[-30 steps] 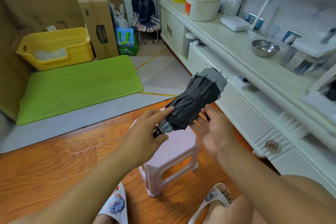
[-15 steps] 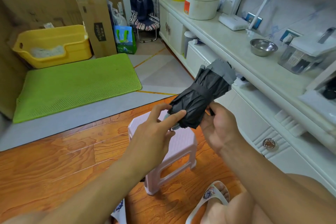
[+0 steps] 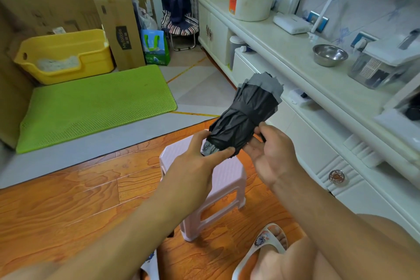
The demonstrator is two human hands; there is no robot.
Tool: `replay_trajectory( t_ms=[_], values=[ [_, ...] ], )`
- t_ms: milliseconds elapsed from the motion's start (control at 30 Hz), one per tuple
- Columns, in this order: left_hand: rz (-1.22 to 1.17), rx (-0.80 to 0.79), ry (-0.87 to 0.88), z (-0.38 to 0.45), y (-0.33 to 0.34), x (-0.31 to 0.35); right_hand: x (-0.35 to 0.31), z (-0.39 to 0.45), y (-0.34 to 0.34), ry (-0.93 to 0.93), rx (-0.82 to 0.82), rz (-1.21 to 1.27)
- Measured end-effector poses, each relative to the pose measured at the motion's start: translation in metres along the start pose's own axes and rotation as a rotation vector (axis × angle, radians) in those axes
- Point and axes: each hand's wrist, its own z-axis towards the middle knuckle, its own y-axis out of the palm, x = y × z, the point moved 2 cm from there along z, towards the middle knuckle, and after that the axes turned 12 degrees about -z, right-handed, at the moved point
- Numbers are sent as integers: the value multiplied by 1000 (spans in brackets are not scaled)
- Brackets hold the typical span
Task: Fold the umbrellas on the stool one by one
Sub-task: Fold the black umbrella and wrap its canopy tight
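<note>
- black folded compact umbrella with grey canopy edge (image 3: 244, 118) is held in the air just above the pale pink plastic stool (image 3: 229, 177), tilted, grey end pointing up and away from the stool toward the white cabinet (image 3: 306, 143).
- left hand (image 3: 197, 161) holds the umbrella's lower end: thumb on the near side, fingers wrapped round the far side, next to the grey handle end.
- right hand (image 3: 272, 154) pinches the black fabric on the side of the umbrella, fingers curled on it.
- both hands are above the stool's seat; nothing visible lying on the part of the seat that shows.
- stool stands on the orange wooden floor (image 3: 68, 200); green mat (image 3: 95, 102) and yellow plastic bin (image 3: 66, 57) are well beyond the stool.
- steel bowl (image 3: 329, 54) sits on the white worktop (image 3: 284, 52), well apart from the stool.
</note>
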Motion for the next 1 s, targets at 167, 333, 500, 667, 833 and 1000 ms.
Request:
replay_trajectory(
  t_ms=[167,333,500,667,833,1000],
  values=[
    [3,1,39,3,-5,-1,-1,2,0,3,28,-12],
    [-10,50,16,4,-13,-1,-2,0,2,-29,-5,-68],
    [-27,-4,-37,3,-13,-6,6,2,2,-7,9,-74],
    [-144,-11,-42,2,-21,-19,-10,8,-6,-32,31,-602],
    [52,-78,9,-4,-27,-27,-50,18,-22,-481,305,-1044],
    [223,-135,30,-5,-22,-24,-53,32,-22,-280,182,-987]
  ],
)
